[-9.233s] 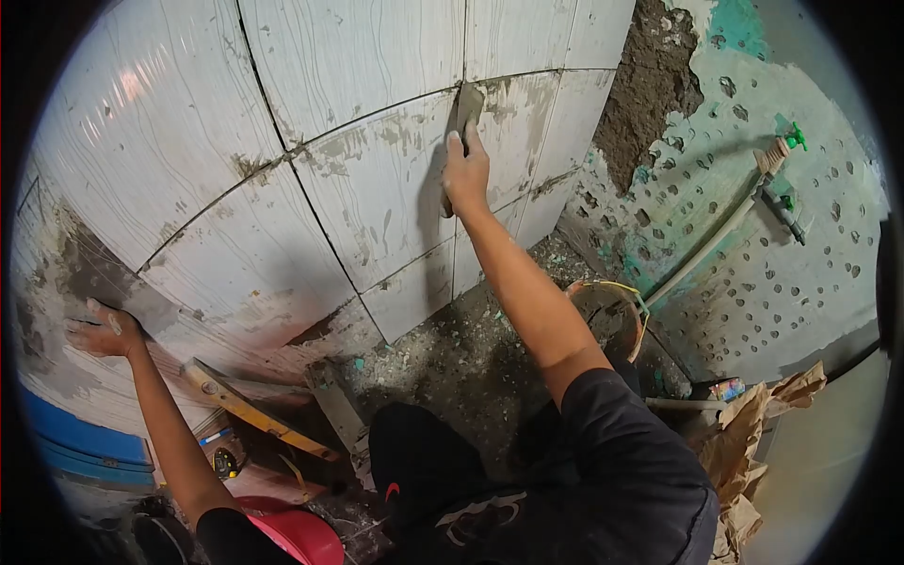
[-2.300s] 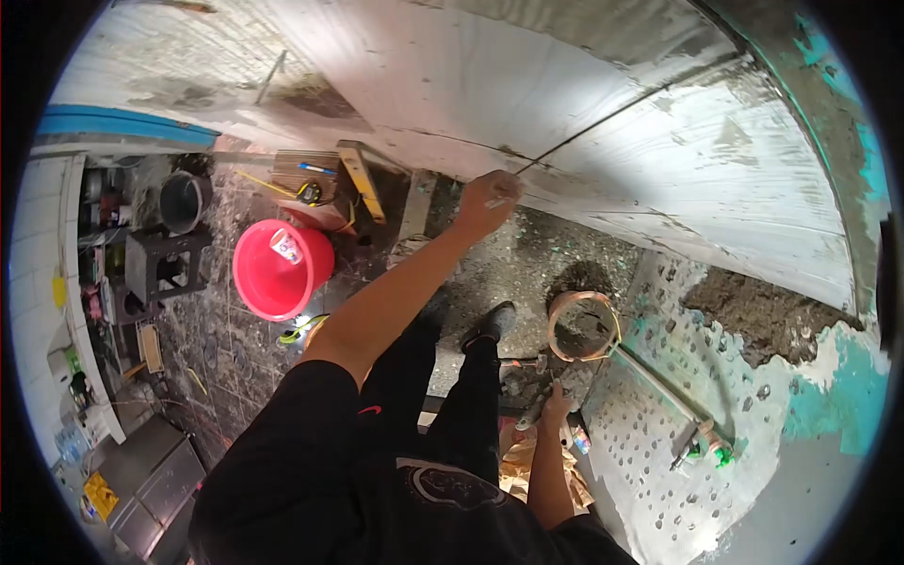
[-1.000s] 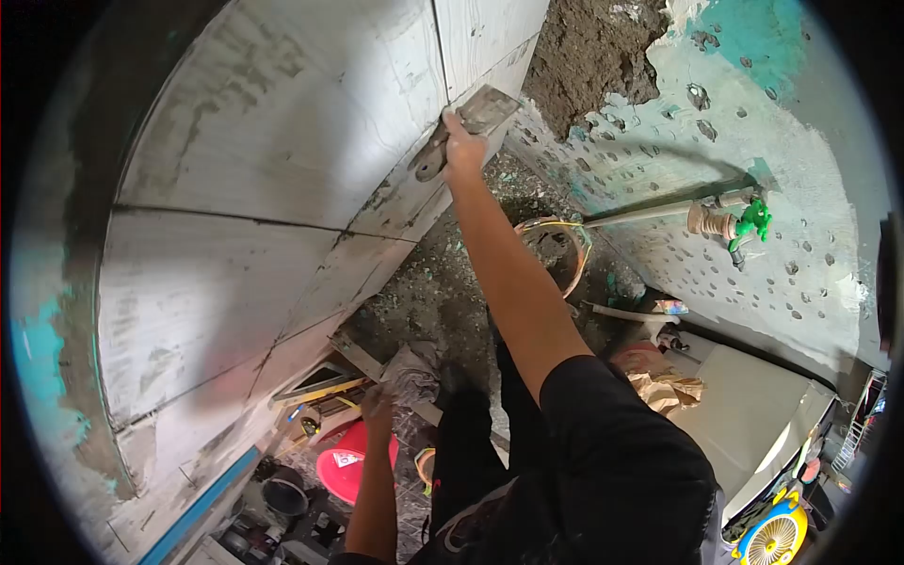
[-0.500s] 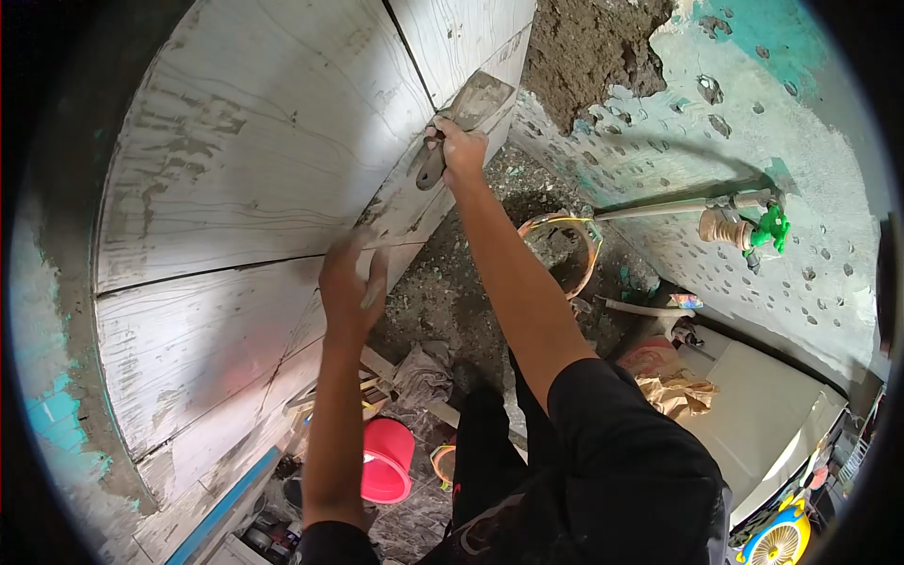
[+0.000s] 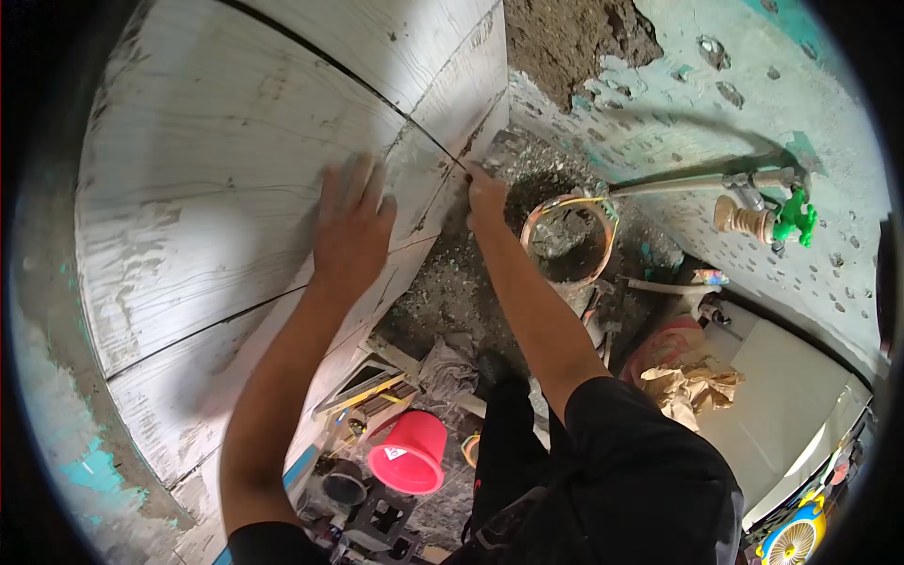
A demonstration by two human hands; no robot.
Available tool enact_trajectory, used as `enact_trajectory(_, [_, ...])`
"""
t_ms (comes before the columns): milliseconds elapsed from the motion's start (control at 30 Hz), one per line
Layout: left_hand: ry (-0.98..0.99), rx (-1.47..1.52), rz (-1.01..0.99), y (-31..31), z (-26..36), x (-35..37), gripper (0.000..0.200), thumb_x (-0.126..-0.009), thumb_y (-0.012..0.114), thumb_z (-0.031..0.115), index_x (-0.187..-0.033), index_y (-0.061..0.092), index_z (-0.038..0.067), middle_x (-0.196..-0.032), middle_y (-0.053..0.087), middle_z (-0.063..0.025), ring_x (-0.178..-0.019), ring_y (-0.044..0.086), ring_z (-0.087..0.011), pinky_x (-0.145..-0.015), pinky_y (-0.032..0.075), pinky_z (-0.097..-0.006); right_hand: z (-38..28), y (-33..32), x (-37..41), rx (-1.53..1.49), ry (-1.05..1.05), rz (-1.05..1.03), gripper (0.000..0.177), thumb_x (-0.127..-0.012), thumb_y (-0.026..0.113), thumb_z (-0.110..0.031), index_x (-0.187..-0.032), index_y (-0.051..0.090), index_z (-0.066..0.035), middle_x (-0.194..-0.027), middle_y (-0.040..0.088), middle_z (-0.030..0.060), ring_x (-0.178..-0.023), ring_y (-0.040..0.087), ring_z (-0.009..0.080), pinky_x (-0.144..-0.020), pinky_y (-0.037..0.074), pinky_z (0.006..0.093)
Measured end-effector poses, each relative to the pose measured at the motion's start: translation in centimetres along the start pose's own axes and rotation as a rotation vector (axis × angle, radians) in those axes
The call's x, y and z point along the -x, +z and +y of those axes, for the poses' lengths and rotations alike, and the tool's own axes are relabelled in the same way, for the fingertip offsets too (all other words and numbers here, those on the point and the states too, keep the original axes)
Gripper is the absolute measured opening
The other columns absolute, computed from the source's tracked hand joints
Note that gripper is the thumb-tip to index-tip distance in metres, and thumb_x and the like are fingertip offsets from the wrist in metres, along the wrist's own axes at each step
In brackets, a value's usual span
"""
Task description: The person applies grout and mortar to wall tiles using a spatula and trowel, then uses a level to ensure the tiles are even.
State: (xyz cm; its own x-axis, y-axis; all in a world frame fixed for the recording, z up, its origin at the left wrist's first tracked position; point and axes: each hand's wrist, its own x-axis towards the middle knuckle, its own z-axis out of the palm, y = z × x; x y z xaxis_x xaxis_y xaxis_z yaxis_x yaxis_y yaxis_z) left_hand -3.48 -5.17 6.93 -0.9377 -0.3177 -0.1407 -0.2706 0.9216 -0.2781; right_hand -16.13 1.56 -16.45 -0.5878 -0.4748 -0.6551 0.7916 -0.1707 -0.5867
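Pale wood-grain tiles (image 5: pixel 235 169) cover the wall on the left, parted by dark joints and smeared with grey. My left hand (image 5: pixel 353 221) lies flat on a tile with its fingers spread, holding nothing. At the right end of a dark joint, close to the tile edge, is my right hand (image 5: pixel 486 200). Its fingers are closed round a putty knife (image 5: pixel 507 143), of which only a grey, indistinct part shows past the hand; the handle is hidden.
An orange-rimmed round container (image 5: pixel 607 247) stands on the rubble-strewn floor. The chipped wall (image 5: pixel 678 160) at right carries a pipe and green valve (image 5: pixel 797 218). Below are a red bucket (image 5: pixel 411 452), crumpled brown paper (image 5: pixel 692 388), a white appliance (image 5: pixel 800 386) and a small fan (image 5: pixel 791 541).
My left hand has moved up from hovering and now rests flat on the tile. My right hand has shifted lower with the putty knife turned, and the view has tilted.
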Motion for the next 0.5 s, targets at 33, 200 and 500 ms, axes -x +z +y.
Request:
enact_trajectory(33, [0.057,-0.161,-0.028,-0.3,-0.3,-1.1,0.039,-0.076,0.057,0.02,-0.113,0.054,0.007,-0.138,0.03,-0.0132,-0.131,0.021,-0.0272,-0.105,0.022,-0.038,-0.1,1.9,0.7,-0.222,0.084,-0.015,0.014,-0.085,0.048,-0.015,-0.088,0.056,-0.005,-0.073,0.058,0.0077,-0.059,0.054,0.0179,-0.057,0.048,0.0323])
enact_trajectory(200, [0.159,-0.634,-0.175,-2.0,-2.6,-5.2,0.074,-0.076,0.057,0.039,-0.136,0.026,0.009,-0.145,0.013,-0.007,-0.135,0.007,-0.0216,-0.109,0.007,-0.0381,-2.7,5.4,4.8,-0.484,0.231,-0.002,0.019,-0.091,0.041,-0.025,-0.095,0.051,-0.009,-0.089,0.059,0.0072,-0.075,0.056,0.0195,-0.066,0.048,0.0358])
enact_trajectory(500, [0.156,-0.709,-0.34,-3.0,-2.0,-6.3,0.089,-0.071,0.056,0.058,-0.138,0.02,0.012,-0.146,0.011,-0.0057,-0.135,0.006,-0.0197,-0.108,0.007,-0.0392,-2.9,9.1,9.7,-0.742,-0.211,0.153,0.016,-0.086,0.054,-0.01,-0.099,0.052,-0.003,-0.095,0.058,0.0064,-0.085,0.057,0.0146,-0.072,0.053,0.0354])
